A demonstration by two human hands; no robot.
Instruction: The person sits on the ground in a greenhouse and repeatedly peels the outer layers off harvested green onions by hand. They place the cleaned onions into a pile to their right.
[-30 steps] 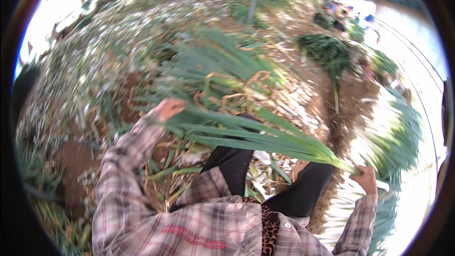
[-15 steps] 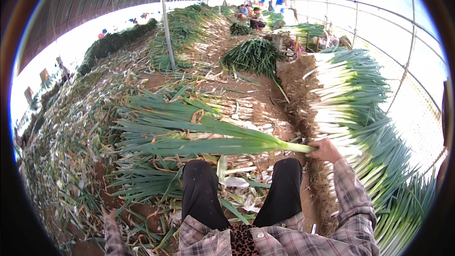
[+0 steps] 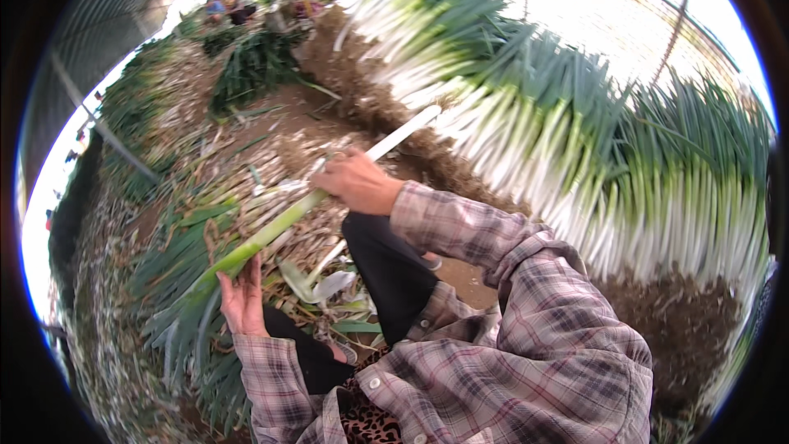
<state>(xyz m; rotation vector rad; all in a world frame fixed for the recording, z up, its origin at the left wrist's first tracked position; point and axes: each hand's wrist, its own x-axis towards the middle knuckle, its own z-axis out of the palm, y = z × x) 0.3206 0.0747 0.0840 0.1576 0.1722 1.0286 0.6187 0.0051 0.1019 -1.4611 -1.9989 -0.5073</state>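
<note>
A long green onion (image 3: 283, 218) lies slantwise across my front, its white root end up and right, its leaves down and left. My right hand (image 3: 357, 182) is closed round its stalk, back of the hand upward. My left hand (image 3: 243, 302) is palm up with fingers stretched out beside the base of the leaves, fingertips at the stalk's edge. Under the leaves lies a heap of untrimmed green onions (image 3: 177, 259) with dry, brownish outer leaves. To the right, a long row of cleaned green onions (image 3: 526, 148) lies with white shafts and brown roots toward me.
Loose peelings (image 3: 316, 284) lie between my knees. Dark green leaves (image 3: 255, 70) are piled on the soil farther off. A metal post (image 3: 103, 123) stands at the left. Several people (image 3: 230, 8) sit at the far end of the tunnel-shaped greenhouse.
My view has turned right. My right hand has drawn the green onion nearer and now grips it mid-stalk. My left hand has come from the far lower left to its leaves.
</note>
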